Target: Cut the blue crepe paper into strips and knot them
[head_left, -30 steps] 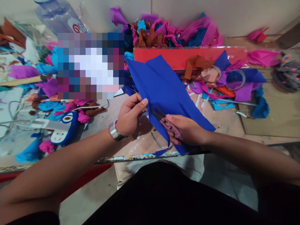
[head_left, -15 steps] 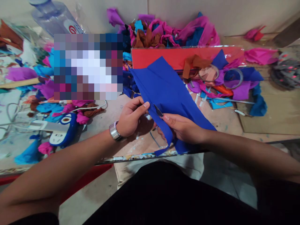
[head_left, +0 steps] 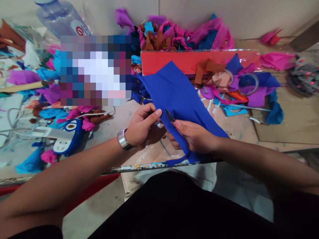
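Note:
A large blue crepe paper sheet (head_left: 178,88) slants across the table in front of me, with a narrow strip along its left edge hanging toward the front. My left hand (head_left: 143,122) pinches that left edge between thumb and curled fingers. My right hand (head_left: 196,134) grips small scissors (head_left: 170,115) at the middle of the sheet. Only one dark pointed blade shows above the paper; the handles and the other blade are hidden. Some right fingers are under the strip.
A red box (head_left: 169,63) lies behind the sheet, with crumpled coloured paper (head_left: 171,35) heaped behind it. Two tape rolls (head_left: 248,83) sit among scraps at right. A blue-and-white power strip (head_left: 67,137) with cables is at left, a plastic bottle (head_left: 62,18) behind. A blurred patch covers the back left.
The blue strip's hanging end has shifted slightly right, and its fold near my right hand looks different. Both hands keep their hold in nearly the same place.

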{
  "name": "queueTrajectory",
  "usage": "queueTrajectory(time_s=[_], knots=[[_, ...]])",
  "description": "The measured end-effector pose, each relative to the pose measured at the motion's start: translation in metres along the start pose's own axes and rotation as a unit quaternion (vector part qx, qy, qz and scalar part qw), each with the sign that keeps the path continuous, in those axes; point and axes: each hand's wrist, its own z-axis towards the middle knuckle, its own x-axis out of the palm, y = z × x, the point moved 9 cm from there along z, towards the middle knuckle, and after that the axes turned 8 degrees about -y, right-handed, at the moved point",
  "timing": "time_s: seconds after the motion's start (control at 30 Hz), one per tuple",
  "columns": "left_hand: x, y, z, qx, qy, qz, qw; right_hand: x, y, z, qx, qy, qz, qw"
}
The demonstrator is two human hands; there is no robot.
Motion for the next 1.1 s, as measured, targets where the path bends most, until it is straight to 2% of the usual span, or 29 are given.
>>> queueTrajectory(time_s=[0.23,0.4,0.6,1.1], knots=[[-0.0008,-0.0003,0.0006,0.004,-0.001,0.006,1.000,0.0028,0.0020,-0.0018,0.005,-0.003,0.019,1.000],[-0.0009,-0.0015,0.0005,0.009,0.000,0.010,1.000,-0.0016,0.0001,-0.0025,0.012,-0.022,-0.015,1.000],[0.0000,-0.0033,0.0004,0.015,-0.001,0.012,1.000,0.0033,0.0045,-0.0033,-0.005,0.002,0.006,1.000],[-0.0020,-0.0006,0.0001,0.006,-0.001,-0.007,1.000,0.0028,0.0033,-0.0036,0.009,-0.001,0.013,1.000]])
